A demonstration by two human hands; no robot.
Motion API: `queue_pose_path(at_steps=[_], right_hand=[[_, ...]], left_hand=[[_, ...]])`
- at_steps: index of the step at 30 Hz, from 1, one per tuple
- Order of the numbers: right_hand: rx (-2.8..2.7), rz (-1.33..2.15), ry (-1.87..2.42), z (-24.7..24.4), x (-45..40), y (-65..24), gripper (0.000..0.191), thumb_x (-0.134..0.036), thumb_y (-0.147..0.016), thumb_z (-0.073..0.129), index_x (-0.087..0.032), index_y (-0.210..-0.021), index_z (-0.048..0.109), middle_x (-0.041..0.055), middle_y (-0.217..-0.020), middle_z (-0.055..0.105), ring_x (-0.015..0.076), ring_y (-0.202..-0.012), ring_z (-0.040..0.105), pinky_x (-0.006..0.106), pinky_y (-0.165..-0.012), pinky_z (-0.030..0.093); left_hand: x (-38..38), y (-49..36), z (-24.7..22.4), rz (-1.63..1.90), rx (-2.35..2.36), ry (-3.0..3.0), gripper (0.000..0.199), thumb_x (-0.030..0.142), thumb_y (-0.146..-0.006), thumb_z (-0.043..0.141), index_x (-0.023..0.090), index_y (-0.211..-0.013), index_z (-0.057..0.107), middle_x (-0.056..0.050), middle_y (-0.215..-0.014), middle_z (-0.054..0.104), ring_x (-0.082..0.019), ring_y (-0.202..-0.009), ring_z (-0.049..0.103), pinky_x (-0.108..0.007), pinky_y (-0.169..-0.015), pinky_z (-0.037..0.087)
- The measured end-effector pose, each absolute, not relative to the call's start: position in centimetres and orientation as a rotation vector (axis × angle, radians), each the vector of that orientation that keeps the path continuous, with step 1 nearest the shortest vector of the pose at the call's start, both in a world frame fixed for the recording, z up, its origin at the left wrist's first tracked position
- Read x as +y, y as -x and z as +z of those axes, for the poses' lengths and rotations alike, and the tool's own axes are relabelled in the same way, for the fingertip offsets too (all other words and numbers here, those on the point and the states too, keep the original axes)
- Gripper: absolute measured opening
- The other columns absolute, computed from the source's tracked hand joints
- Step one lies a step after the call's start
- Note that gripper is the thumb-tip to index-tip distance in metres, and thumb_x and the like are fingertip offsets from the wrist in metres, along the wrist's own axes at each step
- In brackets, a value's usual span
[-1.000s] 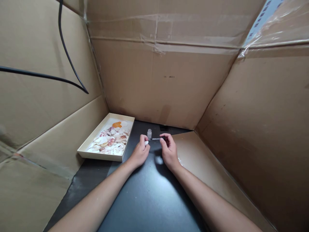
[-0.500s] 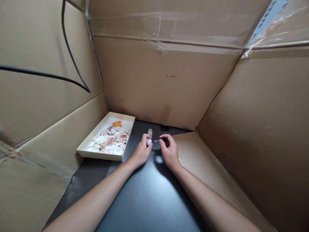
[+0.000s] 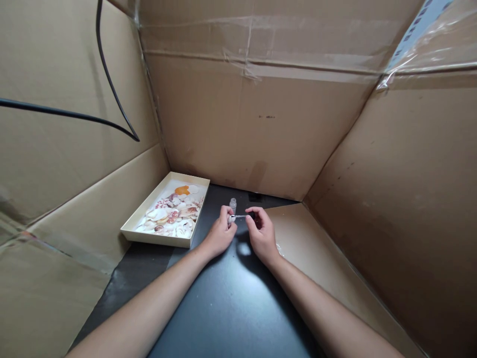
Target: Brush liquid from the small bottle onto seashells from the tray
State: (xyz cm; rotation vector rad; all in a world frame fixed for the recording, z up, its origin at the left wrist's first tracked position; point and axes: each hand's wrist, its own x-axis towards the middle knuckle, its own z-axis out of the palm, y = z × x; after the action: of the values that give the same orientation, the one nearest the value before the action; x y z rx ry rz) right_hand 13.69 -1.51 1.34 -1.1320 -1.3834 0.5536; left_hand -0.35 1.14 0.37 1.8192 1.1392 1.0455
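Between the thumb and fingers of my left hand is a small white shell. My right hand pinches the black cap of a small applicator brush. The brush's thin pale stem points left, and its tip meets the shell. Just behind my left fingers stands a small clear glass bottle, upright with its neck uncapped; its lower part is hidden by the hand. Both hands are raised over the dark tabletop.
To the left lies a shallow cream box with several shells in it, one piece orange. A flat cardboard sheet covers the right of the table. Cardboard walls enclose the space. A black cable hangs at the left.
The brush tip has moved slightly left onto the shell. The shell has turned a little in my left fingers. The camera view has shifted slightly; the bottle still stands behind my left hand.
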Motion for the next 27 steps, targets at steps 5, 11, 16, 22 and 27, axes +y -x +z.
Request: queue_pose_path(at_steps=[5,11,16,22,27], right_hand=[[-1.372,0.520,1.170,1.34,-1.56,-13.71,0.014,-0.027,-0.085,0.053,-0.019,-0.094,0.060,0.0025,-0.085,0.059,0.0146,-0.069,0.051,0.027,-0.064,0.042],[-1.405,0.500,1.164,1.34,-1.60,-13.65,0.013,-0.025,-0.082,0.055,-0.019,-0.093,0.061,0.0024,-0.086,0.059,0.0142,-0.068,0.051,0.026,-0.062,0.042],[-1.419,0.522,1.136,1.50,-1.75,-13.62,0.015,-0.027,-0.085,0.053,-0.019,-0.095,0.061,0.0023,-0.085,0.059,0.0141,-0.068,0.051,0.026,-0.062,0.042],[-1.429,0.496,1.146,1.58,-1.89,-13.52,0.013,-0.025,-0.083,0.054,-0.019,-0.092,0.061,0.0021,-0.085,0.058,0.0139,-0.068,0.051,0.026,-0.061,0.041],[-1.421,0.554,1.152,1.66,-2.07,-13.37,0.018,-0.027,-0.082,0.056,-0.020,-0.099,0.056,-0.0007,-0.079,0.054,0.0124,-0.063,0.047,0.025,-0.058,0.040]], left_hand=[[1.11,0.29,0.46,1.046,1.141,-1.800,0.017,0.015,-0.081,0.044,0.022,-0.093,0.034,0.007,-0.069,0.036,-0.010,-0.058,0.036,-0.023,-0.060,0.030],[1.12,0.29,0.42,1.032,1.146,-1.798,0.018,0.014,-0.080,0.045,0.022,-0.092,0.033,0.008,-0.065,0.036,-0.010,-0.056,0.036,-0.022,-0.059,0.029],[1.13,0.24,0.50,1.031,1.161,-1.802,0.019,0.013,-0.080,0.044,0.022,-0.090,0.031,0.008,-0.065,0.035,-0.011,-0.056,0.037,-0.022,-0.058,0.029],[1.11,0.24,0.49,1.007,1.164,-1.797,0.019,0.013,-0.080,0.044,0.022,-0.091,0.031,0.008,-0.064,0.034,-0.011,-0.056,0.036,-0.022,-0.058,0.028],[1.15,0.22,0.33,1.008,1.150,-1.782,0.021,0.015,-0.079,0.045,0.022,-0.093,0.032,0.008,-0.064,0.036,-0.011,-0.056,0.037,-0.022,-0.057,0.027]])
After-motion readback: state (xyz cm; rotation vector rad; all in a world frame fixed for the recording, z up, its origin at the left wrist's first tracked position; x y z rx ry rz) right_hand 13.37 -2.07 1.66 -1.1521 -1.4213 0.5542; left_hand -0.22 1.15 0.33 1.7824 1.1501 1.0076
